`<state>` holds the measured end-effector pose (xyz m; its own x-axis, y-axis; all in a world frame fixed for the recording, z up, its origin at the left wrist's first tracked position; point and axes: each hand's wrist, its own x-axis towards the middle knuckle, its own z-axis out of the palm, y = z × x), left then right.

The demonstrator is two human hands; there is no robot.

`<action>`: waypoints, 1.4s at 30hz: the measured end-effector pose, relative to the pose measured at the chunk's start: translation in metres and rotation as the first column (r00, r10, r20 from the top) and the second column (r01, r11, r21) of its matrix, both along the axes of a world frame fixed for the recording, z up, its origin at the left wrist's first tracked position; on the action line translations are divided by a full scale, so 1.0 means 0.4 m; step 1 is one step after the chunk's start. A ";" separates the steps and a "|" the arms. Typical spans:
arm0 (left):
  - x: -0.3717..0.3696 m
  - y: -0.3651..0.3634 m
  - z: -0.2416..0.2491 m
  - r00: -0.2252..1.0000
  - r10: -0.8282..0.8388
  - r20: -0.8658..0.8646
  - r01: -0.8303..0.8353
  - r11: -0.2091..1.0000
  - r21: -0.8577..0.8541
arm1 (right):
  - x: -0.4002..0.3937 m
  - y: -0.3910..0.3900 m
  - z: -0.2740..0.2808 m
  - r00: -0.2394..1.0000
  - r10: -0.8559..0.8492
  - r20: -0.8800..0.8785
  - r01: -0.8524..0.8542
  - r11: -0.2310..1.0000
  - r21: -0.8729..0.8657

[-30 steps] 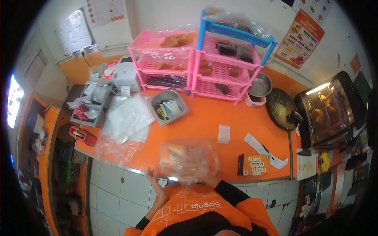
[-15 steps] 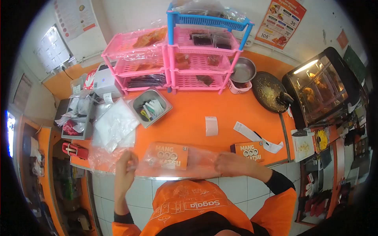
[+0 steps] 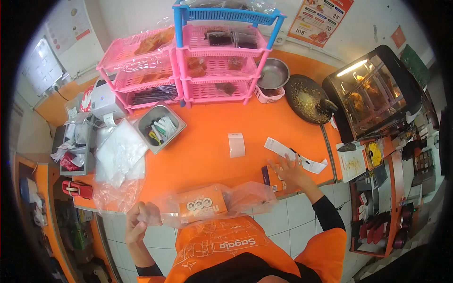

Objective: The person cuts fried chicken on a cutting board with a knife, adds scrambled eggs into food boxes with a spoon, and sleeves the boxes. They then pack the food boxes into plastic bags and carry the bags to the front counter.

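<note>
My left hand [image 3: 140, 218] is closed on one end of a clear plastic bag [image 3: 252, 198]. Inside that bag lies an orange box [image 3: 203, 203] with white lettering, tilted at the table's front edge near my apron. My right hand [image 3: 290, 173] has its fingers spread over a second orange box [image 3: 275, 179] and covers much of it; whether it grips the box does not show. Just beyond that hand is a long paper receipt [image 3: 314, 165] with a dark pen [image 3: 293, 151] on it.
A stack of clear plastic bags [image 3: 120, 153] and a metal container [image 3: 160, 126] of markers are at left. Pink racks [image 3: 219, 89] stand behind. A pan [image 3: 306, 96] and a lit display warmer [image 3: 370, 96] are at right. A small paper slip [image 3: 237, 145] lies mid-table.
My right hand has let go of the bag and moved right onto the second box. The bagged box has tilted and come nearer my body. The whole view has shifted slightly.
</note>
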<state>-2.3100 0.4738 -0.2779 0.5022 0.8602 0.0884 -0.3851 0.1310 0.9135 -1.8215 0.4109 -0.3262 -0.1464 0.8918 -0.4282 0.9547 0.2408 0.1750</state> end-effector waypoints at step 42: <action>-0.071 -0.049 -0.035 0.661 -0.575 -0.482 0.667 0.745 0.027 | -0.638 0.082 -0.102 0.523 0.304 -0.796 -0.047 0.943 0.330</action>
<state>-2.3385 0.4542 -0.2920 0.9361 0.3218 -0.1418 0.1468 0.0088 0.9891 -2.0768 0.4437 -0.3671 -0.4827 0.8542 0.1934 0.6369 0.4939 -0.5919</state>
